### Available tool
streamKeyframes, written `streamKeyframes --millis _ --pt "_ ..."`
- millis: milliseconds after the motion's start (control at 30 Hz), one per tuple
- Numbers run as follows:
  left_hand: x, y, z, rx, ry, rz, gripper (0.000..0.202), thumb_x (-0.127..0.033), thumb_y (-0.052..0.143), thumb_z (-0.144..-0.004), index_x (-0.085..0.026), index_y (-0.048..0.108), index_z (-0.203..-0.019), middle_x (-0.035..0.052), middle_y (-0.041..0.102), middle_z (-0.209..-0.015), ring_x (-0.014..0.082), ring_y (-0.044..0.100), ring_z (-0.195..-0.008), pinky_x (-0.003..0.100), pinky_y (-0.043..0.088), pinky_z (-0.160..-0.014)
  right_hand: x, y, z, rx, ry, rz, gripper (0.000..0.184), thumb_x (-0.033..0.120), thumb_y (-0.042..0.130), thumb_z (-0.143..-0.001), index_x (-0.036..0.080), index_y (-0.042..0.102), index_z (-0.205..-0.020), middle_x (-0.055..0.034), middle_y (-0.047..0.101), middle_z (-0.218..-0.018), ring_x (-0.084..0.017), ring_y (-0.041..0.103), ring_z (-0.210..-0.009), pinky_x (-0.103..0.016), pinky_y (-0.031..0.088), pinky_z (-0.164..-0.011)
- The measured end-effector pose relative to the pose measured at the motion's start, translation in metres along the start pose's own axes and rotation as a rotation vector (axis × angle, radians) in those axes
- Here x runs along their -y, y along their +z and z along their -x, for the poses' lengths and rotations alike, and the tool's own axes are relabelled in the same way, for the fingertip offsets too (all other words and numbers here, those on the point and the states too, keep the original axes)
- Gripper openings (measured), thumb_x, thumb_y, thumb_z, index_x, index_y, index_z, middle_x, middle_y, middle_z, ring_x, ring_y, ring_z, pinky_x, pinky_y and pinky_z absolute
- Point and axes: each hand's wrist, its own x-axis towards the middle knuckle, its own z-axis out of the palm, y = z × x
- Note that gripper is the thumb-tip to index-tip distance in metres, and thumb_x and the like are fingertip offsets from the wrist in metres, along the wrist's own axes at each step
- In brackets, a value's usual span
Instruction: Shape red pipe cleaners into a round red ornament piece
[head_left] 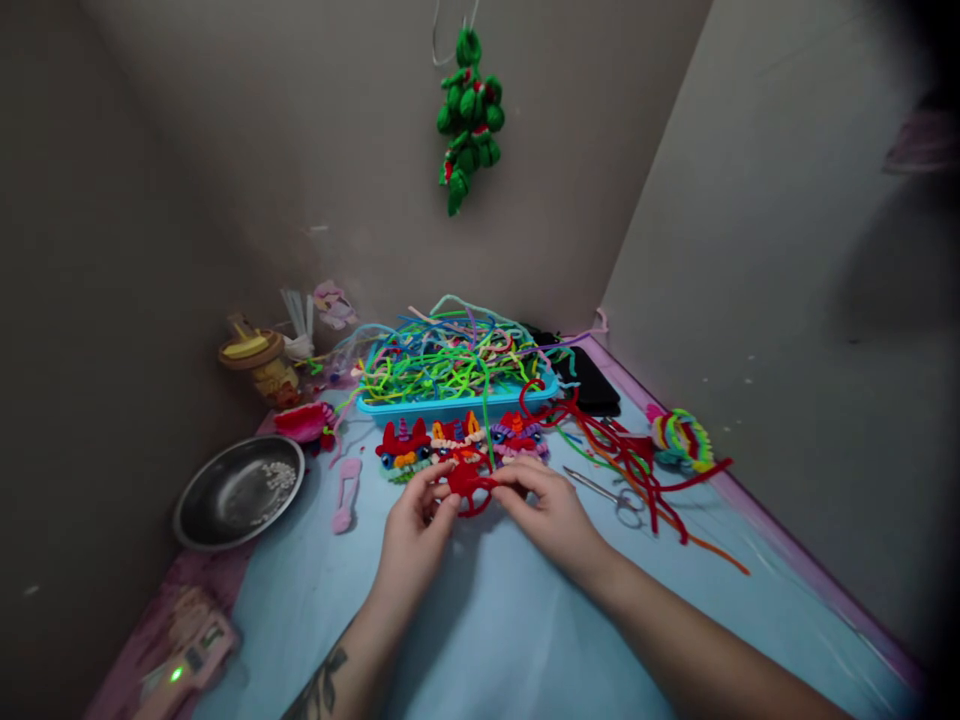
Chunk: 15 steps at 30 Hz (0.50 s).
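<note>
Between my two hands, above the blue table cover, is a red pipe-cleaner piece (pixel 471 480) with loops along its lower edge. My left hand (pixel 421 512) pinches its left side between thumb and fingers. On the other side, my right hand (pixel 546 502) grips the right edge with closed fingertips. A green pipe cleaner (pixel 487 400) rises behind the piece; whether it is attached I cannot tell. Just beyond my hands sit three small pipe-cleaner figures in a row: a left one (pixel 403 445), a middle one (pixel 459 432) and a right one (pixel 519 432).
A blue tray (pixel 450 409) heaped with pipe cleaners stands at the back. Scissors (pixel 611 495) and loose red pipe cleaners (pixel 622 445) lie right. Leftward are a metal bowl (pixel 217 500) with white bits, a pink pin-shaped clip (pixel 346 495) and a device (pixel 187 660) with a green light.
</note>
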Motion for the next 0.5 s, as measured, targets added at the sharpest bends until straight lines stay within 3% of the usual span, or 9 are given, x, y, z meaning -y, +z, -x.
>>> streamKeyframes --millis 167,333,500 --pt "0.0029 -0.0021 -0.0023 -0.044 0.006 0.046 0.039 -0.030 0.063 -0.072 -0.015 0.055 -0.108 0.0026 0.064 -0.075 0.0123 0.055 -0.063 0.022 0.041 -0.059 0.0013 -0.0015 0.0031 0.074 -0.105 0.083 0.021 0.013 0.051 -0.079 0.021 0.066 -0.091 -0.0030 0.063 -0.079 -0.015 0.058 -0.074 -0.025 0.044 -0.067" --pt "0.0051 -0.0022 -0.0037 -0.084 -0.015 0.078 0.042 -0.032 0.065 -0.070 -0.015 0.055 -0.107 0.0036 0.064 -0.078 0.0118 0.054 -0.063 0.020 0.039 -0.054 0.0004 -0.0008 0.0033 0.023 -0.065 0.122 0.019 0.010 0.053 -0.077 0.020 0.066 -0.087 -0.0016 0.061 -0.073 -0.014 0.057 -0.068 -0.024 0.043 -0.062" --pt "0.0084 -0.0010 -0.0044 -0.052 -0.058 0.137 0.045 -0.033 0.066 -0.070 -0.015 0.053 -0.110 0.0001 0.061 -0.072 0.0088 0.050 -0.057 0.018 0.035 -0.050 0.0004 0.0052 0.0044 0.014 -0.050 0.081 0.019 0.010 0.052 -0.076 0.019 0.066 -0.084 -0.0017 0.061 -0.073 -0.013 0.056 -0.067 -0.023 0.043 -0.063"
